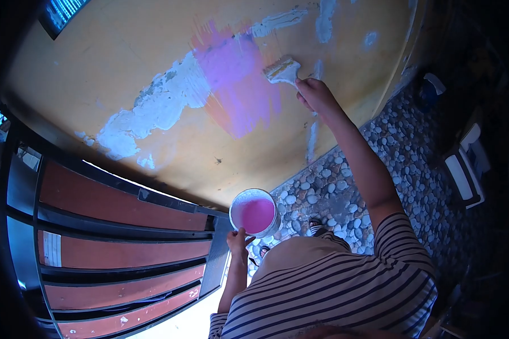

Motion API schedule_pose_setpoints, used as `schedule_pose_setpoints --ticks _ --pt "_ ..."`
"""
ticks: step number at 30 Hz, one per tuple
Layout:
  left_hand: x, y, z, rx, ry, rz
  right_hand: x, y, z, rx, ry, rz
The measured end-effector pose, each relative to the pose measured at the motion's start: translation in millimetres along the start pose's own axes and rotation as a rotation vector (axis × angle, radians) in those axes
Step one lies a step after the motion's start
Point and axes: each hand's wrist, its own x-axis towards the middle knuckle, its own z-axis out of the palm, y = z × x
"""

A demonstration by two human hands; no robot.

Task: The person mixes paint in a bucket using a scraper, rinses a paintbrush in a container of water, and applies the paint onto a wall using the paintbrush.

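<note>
My right hand is closed around the handle of a wide paintbrush, its bristles against or very close to the yellow wall. Just left of the brush is a patch of wet-looking pink paint with streaky edges. Pale filler runs across the wall, partly under the pink. Low in front of my body, my left hand grips the near rim of a bucket with pink paint inside. The fingers under the bucket's rim are partly hidden.
A dark metal frame with reddish-brown panels stands at the left. The floor has a pebble pattern. A white chair-like object and a dark container with a pale rim are at the right. A window is at the upper left.
</note>
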Motion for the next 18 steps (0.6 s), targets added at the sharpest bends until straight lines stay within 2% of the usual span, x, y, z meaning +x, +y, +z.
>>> schedule_pose_setpoints --ticks 1,3,6,11,15,16,18 --pt "0 -1 0 -0.002 0.003 -0.006 -9 -23 1 -0.003 -0.005 0.004" --pt "0 -2 0 -0.018 -0.009 0.004 -20 -52 7 0.193 -0.039 -0.171" --pt "-3 1 2 -0.006 0.017 0.004 -20 -41 29 0.227 -0.073 -0.234" --pt "-2 -3 -6 -0.061 0.001 -0.007 -4 99 81 0.017 -0.034 -0.286" --pt "0 -8 -13 -0.091 0.005 -0.001 -33 208 101 -0.065 -0.044 -0.063" --pt "0 -9 -15 -0.097 0.014 0.007 -37 237 103 -0.069 -0.052 -0.062" --pt "-1 -12 -17 -0.086 0.042 0.019 -41 269 107 -0.021 -0.118 0.214"
